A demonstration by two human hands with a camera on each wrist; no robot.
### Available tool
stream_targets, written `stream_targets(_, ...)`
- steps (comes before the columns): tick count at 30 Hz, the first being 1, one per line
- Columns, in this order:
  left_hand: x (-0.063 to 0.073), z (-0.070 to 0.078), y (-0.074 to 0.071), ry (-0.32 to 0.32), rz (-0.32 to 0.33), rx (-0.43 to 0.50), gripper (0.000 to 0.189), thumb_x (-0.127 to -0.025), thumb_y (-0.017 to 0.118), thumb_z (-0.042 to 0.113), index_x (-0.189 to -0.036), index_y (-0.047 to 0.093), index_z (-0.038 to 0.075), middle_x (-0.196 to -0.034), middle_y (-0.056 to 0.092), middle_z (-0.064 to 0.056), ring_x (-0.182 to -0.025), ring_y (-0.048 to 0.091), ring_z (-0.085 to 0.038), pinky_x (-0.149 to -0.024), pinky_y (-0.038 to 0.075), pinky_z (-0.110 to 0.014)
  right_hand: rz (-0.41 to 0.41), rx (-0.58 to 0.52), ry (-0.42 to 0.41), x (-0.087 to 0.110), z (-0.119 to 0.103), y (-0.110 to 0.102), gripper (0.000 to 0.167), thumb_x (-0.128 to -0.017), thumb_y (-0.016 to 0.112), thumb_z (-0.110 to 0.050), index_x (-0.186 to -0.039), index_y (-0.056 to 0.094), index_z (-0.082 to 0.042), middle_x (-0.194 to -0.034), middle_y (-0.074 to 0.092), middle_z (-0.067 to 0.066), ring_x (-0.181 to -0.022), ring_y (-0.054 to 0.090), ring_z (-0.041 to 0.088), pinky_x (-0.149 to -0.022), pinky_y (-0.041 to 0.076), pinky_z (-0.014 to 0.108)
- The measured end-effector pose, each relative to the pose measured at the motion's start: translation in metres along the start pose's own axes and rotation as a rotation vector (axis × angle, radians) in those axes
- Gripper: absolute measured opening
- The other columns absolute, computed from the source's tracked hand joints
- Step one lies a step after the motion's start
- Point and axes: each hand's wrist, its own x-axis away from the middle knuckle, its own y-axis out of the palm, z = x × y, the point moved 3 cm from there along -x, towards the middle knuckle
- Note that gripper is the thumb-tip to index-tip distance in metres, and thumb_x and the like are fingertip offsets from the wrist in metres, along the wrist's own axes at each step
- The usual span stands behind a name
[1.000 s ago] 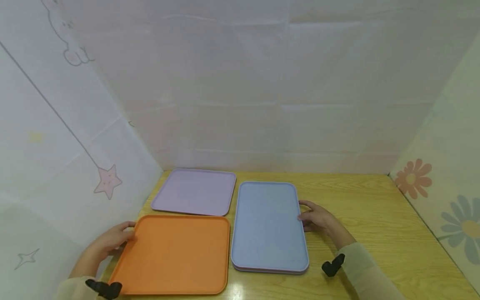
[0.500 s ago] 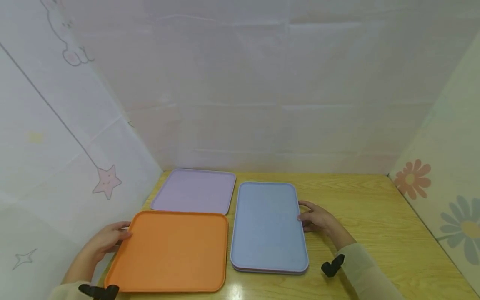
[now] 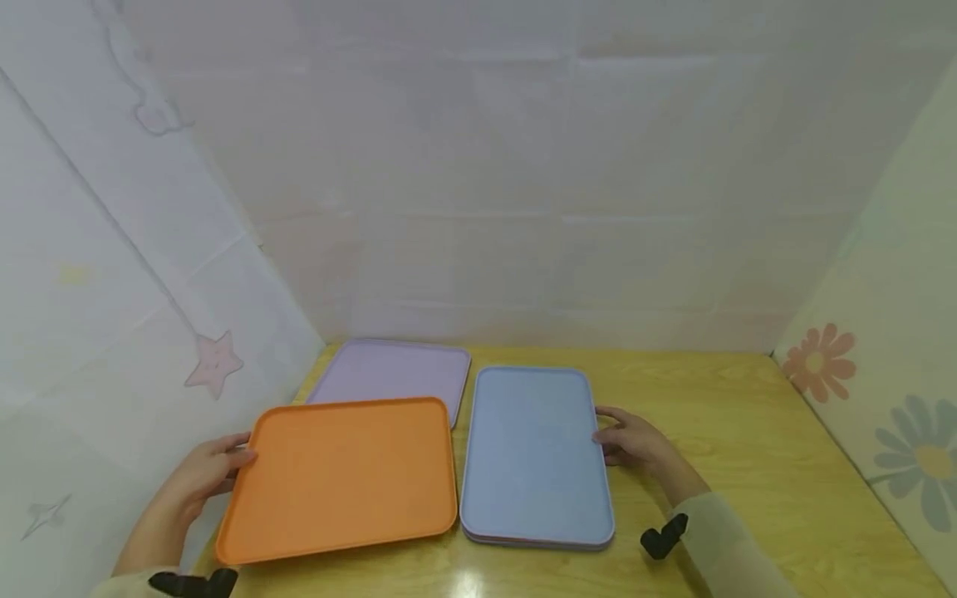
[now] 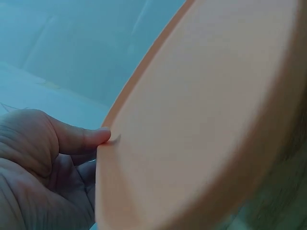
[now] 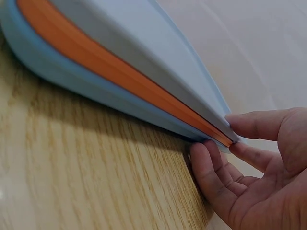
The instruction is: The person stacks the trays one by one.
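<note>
My left hand (image 3: 205,476) pinches the left rim of an orange tray (image 3: 344,473), thumb on top and other fingers beneath. The tray is lifted and tilted, overlapping the front of a lilac tray (image 3: 396,370) in the head view. My left thumb (image 4: 88,139) shows on the rim in the left wrist view. My right hand (image 3: 635,438) holds the right edge of a stack topped by a light blue tray (image 3: 534,457). In the right wrist view an orange tray (image 5: 120,88) lies between the top tray and a blue tray (image 5: 72,79) at the bottom; my thumb touches the top rim.
The trays are on a wooden table (image 3: 718,432). A pale sheet (image 3: 561,166) hangs behind it, and printed sheets stand at the left (image 3: 112,332) and right (image 3: 897,291) sides. Bare wood shows right of the stack.
My left hand has raised the orange tray, whose right side has come up and away from me, now covering part of the lilac tray. My right hand and the stack stay in place.
</note>
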Motion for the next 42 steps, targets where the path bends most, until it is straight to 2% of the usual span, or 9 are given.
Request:
stream_targets(5, 0.002, 0.002, 0.004, 0.032, 0.023, 0.083, 0.067, -0.108, 0.046, 0.018, -0.152, 0.013, -0.020, -0.135, 0.053, -0.035, -0.095, 0.068, -0.009, -0.083, 0.060, -0.032, 0.061, 0.004, 0.005, 0.004, 0.004, 0.002, 0.063, -0.098, 0.063, -0.008, -0.153, 0.034, 0.003, -0.109, 0.070, 0.017, -0.089, 0.069, 0.025, -0.079, 0.061, 0.041)
stream_targets(8, 0.000, 0.004, 0.012, 0.075, 0.036, 0.160, 0.066, -0.107, 0.048, 0.014, -0.151, 0.014, -0.021, -0.121, 0.066, -0.017, -0.089, 0.068, -0.005, -0.080, 0.060, -0.029, 0.101, -0.006, -0.010, 0.006, 0.005, 0.001, 0.058, -0.099, 0.061, -0.011, -0.151, 0.038, 0.004, -0.107, 0.072, 0.017, -0.090, 0.070, 0.025, -0.079, 0.061, 0.041)
stream_targets(11, -0.003, 0.007, 0.022, 0.095, 0.039, 0.243, 0.065, -0.106, 0.049, 0.011, -0.151, 0.014, -0.021, -0.107, 0.068, 0.003, -0.087, 0.069, -0.004, -0.079, 0.060, -0.028, 0.144, -0.017, -0.027, 0.008, 0.004, -0.001, 0.054, -0.100, 0.060, -0.012, -0.148, 0.041, 0.004, -0.106, 0.072, 0.015, -0.089, 0.070, 0.024, -0.079, 0.061, 0.041)
stream_targets(15, -0.007, 0.013, 0.032, 0.091, 0.046, 0.297, 0.066, -0.106, 0.051, 0.010, -0.152, 0.013, -0.020, -0.099, 0.065, 0.011, -0.086, 0.068, -0.003, -0.077, 0.060, -0.026, 0.186, -0.001, -0.042, 0.012, 0.002, -0.003, 0.052, -0.100, 0.058, -0.011, -0.148, 0.043, 0.005, -0.102, 0.068, 0.015, -0.087, 0.067, 0.022, -0.078, 0.061, 0.038)
stream_targets(21, -0.013, 0.023, 0.046, 0.108, 0.040, 0.366, 0.069, -0.105, 0.052, 0.010, -0.154, 0.012, -0.016, -0.097, 0.066, 0.012, -0.086, 0.068, -0.005, -0.078, 0.060, -0.027, 0.248, 0.001, -0.087, 0.019, -0.007, -0.006, 0.049, -0.102, 0.056, -0.010, -0.146, 0.044, 0.007, -0.107, 0.066, 0.020, -0.088, 0.067, 0.022, -0.078, 0.060, 0.036)
stream_targets(25, -0.018, 0.027, 0.056, 0.109, 0.027, 0.428, 0.072, -0.104, 0.054, 0.010, -0.157, 0.009, -0.012, -0.098, 0.067, 0.012, -0.088, 0.069, -0.005, -0.079, 0.060, -0.027, 0.256, -0.009, -0.105, 0.024, -0.015, -0.004, 0.049, -0.102, 0.054, -0.010, -0.147, 0.043, 0.006, -0.109, 0.066, 0.018, -0.089, 0.067, 0.022, -0.081, 0.059, 0.037)
stream_targets(31, -0.023, 0.039, 0.082, 0.115, 0.031, 0.501, 0.071, -0.104, 0.054, 0.010, -0.160, 0.013, -0.003, -0.101, 0.068, 0.010, -0.090, 0.068, -0.006, -0.080, 0.059, -0.026, 0.284, -0.024, -0.132, 0.030, -0.025, 0.000, 0.047, -0.103, 0.054, -0.011, -0.145, 0.046, 0.005, -0.108, 0.066, 0.012, -0.089, 0.065, 0.019, -0.081, 0.059, 0.033)
stream_targets(37, -0.026, 0.045, 0.109, 0.102, 0.054, 0.574, 0.067, -0.103, 0.056, 0.007, -0.159, 0.019, -0.003, -0.114, 0.064, 0.006, -0.093, 0.066, -0.007, -0.081, 0.058, -0.026, 0.228, -0.071, -0.127, 0.036, -0.029, 0.014, 0.047, -0.103, 0.053, -0.013, -0.146, 0.044, 0.004, -0.106, 0.065, 0.010, -0.088, 0.064, 0.016, -0.080, 0.059, 0.030)
stream_targets(42, -0.027, 0.053, 0.116, 0.110, 0.065, 0.597, 0.066, -0.104, 0.054, 0.008, -0.159, 0.018, -0.001, -0.138, 0.053, -0.011, -0.099, 0.064, -0.007, -0.086, 0.058, -0.027, 0.187, -0.107, -0.134, 0.036, -0.032, 0.037, 0.050, -0.103, 0.055, -0.015, -0.148, 0.041, 0.003, -0.114, 0.065, 0.014, -0.089, 0.065, 0.017, -0.080, 0.059, 0.031)
